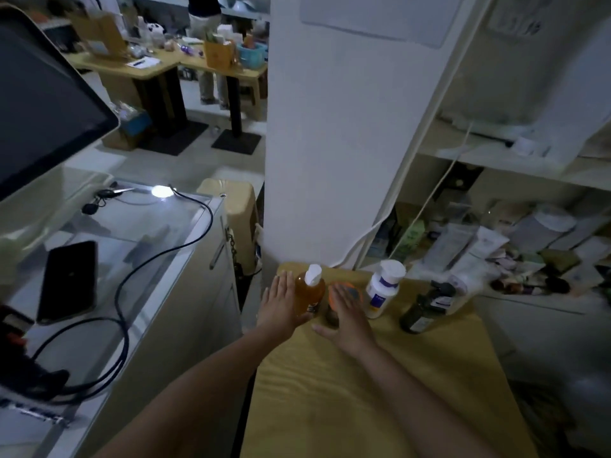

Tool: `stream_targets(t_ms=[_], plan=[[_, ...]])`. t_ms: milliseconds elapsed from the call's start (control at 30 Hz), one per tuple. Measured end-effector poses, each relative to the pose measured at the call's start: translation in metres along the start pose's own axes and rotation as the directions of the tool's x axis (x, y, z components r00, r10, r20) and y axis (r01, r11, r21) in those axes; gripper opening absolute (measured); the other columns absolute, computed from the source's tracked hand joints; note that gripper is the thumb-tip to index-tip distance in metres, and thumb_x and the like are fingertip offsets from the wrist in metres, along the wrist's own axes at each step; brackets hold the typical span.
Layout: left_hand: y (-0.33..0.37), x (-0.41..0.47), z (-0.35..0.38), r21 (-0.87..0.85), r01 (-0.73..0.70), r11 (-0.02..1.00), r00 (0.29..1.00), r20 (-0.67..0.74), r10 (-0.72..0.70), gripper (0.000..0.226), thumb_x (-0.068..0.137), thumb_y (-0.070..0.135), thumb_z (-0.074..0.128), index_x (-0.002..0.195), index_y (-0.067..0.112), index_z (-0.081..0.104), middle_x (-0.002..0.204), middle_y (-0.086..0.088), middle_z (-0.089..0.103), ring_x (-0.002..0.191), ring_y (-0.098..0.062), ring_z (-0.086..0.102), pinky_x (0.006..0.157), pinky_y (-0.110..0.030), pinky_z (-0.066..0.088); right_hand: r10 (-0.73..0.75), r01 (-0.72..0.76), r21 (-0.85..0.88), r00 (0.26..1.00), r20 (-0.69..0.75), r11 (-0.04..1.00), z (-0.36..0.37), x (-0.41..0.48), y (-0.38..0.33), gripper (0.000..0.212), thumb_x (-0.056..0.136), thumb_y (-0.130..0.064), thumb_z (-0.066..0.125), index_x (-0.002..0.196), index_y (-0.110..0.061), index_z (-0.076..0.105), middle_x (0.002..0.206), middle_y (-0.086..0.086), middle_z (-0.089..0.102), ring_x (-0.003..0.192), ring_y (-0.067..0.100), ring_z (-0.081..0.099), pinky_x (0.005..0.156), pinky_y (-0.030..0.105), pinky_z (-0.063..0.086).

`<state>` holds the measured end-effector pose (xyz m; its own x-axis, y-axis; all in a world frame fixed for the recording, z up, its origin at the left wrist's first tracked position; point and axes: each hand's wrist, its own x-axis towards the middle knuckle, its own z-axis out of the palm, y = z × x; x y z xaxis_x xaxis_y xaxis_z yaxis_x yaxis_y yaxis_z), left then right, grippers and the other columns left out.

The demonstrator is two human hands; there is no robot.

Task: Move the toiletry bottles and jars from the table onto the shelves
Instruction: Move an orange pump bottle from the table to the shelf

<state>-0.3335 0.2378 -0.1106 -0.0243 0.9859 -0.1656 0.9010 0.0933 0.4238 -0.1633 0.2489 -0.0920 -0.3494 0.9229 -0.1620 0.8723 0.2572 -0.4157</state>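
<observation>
On the far end of the wooden table [380, 391] stand an orange bottle with a white cap [309, 290], an orange jar [355, 292], a white bottle with a purple label [383, 289] and a dark green pump bottle [425, 309]. A small dark jar [331, 318] sits between my hands. My left hand [279, 305] is beside the orange bottle's left side, fingers straight, its thumb at the bottle's base. My right hand [347, 317] hovers flat over the orange jar, partly hiding it, and holds nothing.
White shelves [496, 160] rise at the right; the lower one is crowded with tubes and packets [496, 252]. A white pillar [330, 143] stands behind the table. A glass counter [132, 233] at the left holds cables and a phone [67, 280].
</observation>
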Motion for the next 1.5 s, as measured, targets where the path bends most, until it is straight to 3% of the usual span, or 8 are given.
stream_targets(t_ms=[267, 433, 833, 933, 1133, 1267, 1367, 1500], plan=[[-0.003, 0.068, 0.009, -0.166, -0.070, 0.984, 0.993, 0.085, 0.085, 0.104, 0.081, 0.029, 0.071, 0.151, 0.012, -0.003, 0.160, -0.005, -0.002, 0.147, -0.022, 0.006, 0.114, -0.034, 0.023, -0.040, 0.045, -0.071, 0.997, 0.073, 0.996, -0.004, 0.077, 0.008, 0.098, 0.076, -0.056, 0.064, 0.150, -0.022, 0.010, 0.159, -0.006, 0.007, 0.146, 0.012, 0.003, 0.117, 0.034, 0.009], [-0.015, 0.080, 0.021, -0.414, 0.015, 0.910, 0.993, 0.113, 0.035, 0.096, 0.060, 0.028, 0.085, 0.140, 0.029, 0.030, 0.138, 0.003, 0.045, 0.122, -0.019, 0.048, 0.099, -0.036, 0.045, -0.056, 0.061, -0.038, 0.990, 0.128, 0.997, -0.011, 0.080, 0.004, 0.090, 0.077, -0.053, 0.066, 0.148, -0.019, 0.021, 0.156, -0.002, 0.021, 0.145, 0.014, 0.007, 0.116, 0.031, 0.004], [-0.017, 0.045, -0.023, -0.502, 0.040, 0.864, 0.994, 0.109, 0.018, 0.082, 0.055, 0.019, 0.088, 0.128, 0.021, 0.052, 0.112, 0.000, 0.061, 0.105, -0.017, 0.057, 0.092, -0.038, 0.051, -0.017, 0.015, 0.008, 0.979, 0.202, 1.000, -0.038, 0.047, -0.022, 0.097, 0.069, -0.047, 0.076, 0.147, -0.028, 0.021, 0.157, 0.001, 0.018, 0.144, 0.022, 0.017, 0.114, 0.035, 0.018], [-0.015, 0.028, -0.055, -0.583, 0.035, 0.812, 0.993, 0.109, 0.035, 0.066, 0.056, 0.015, 0.089, 0.113, 0.018, 0.058, 0.098, 0.002, 0.064, 0.094, -0.016, 0.061, 0.080, -0.030, 0.054, 0.018, -0.044, 0.145, 0.985, 0.174, 0.988, -0.042, 0.029, -0.032, 0.106, 0.068, -0.038, 0.080, 0.150, -0.029, 0.014, 0.156, -0.001, 0.021, 0.143, 0.020, 0.021, 0.112, 0.032, 0.023], [0.007, -0.019, -0.115, -0.768, -0.013, 0.641, 0.978, 0.123, 0.167, 0.070, 0.062, 0.012, 0.085, 0.124, 0.020, 0.053, 0.109, -0.005, 0.069, 0.100, -0.019, 0.067, 0.090, -0.039, 0.053, 0.038, -0.209, 0.656, 0.963, 0.265, 0.725, -0.056, -0.028, -0.054, 0.094, 0.072, -0.013, 0.079, 0.146, -0.019, 0.021, 0.144, 0.000, 0.038, 0.132, 0.016, 0.037, 0.094, 0.023, 0.042], [0.043, -0.054, -0.125, -0.812, -0.049, 0.581, 0.947, 0.147, 0.286, 0.072, 0.064, 0.013, 0.084, 0.127, 0.021, 0.050, 0.112, -0.009, 0.068, 0.104, -0.023, 0.065, 0.091, -0.040, 0.051, 0.111, -0.242, 0.818, 0.970, 0.217, 0.522, -0.052, -0.085, -0.039, 0.077, 0.067, -0.010, 0.081, 0.127, -0.026, 0.036, 0.123, -0.002, 0.055, 0.116, 0.016, 0.050, 0.103, 0.036, 0.043], [0.083, -0.078, -0.118, -0.811, -0.080, 0.580, 0.905, 0.184, 0.382, 0.072, 0.061, 0.015, 0.085, 0.124, 0.024, 0.053, 0.110, -0.005, 0.070, 0.103, -0.022, 0.065, 0.091, -0.039, 0.051, 0.134, -0.181, 0.886, 0.982, 0.136, 0.427, -0.058, -0.135, -0.024, 0.065, 0.065, -0.001, 0.080, 0.116, -0.024, 0.048, 0.112, -0.003, 0.063, 0.106, 0.014, 0.058, 0.090, 0.029, 0.050], [0.152, -0.115, -0.106, -0.819, -0.133, 0.557, 0.835, 0.210, 0.508, 0.056, 0.069, 0.003, 0.079, 0.115, 0.026, 0.056, 0.103, 0.001, 0.070, 0.096, -0.014, 0.066, 0.078, -0.025, 0.054, 0.237, -0.090, 0.909, 0.971, -0.010, 0.407, -0.079, -0.208, -0.001, 0.088, 0.042, -0.023, 0.089, 0.122, -0.012, 0.053, 0.112, 0.004, 0.069, 0.106, 0.019, 0.064, 0.091, 0.034, 0.053]])
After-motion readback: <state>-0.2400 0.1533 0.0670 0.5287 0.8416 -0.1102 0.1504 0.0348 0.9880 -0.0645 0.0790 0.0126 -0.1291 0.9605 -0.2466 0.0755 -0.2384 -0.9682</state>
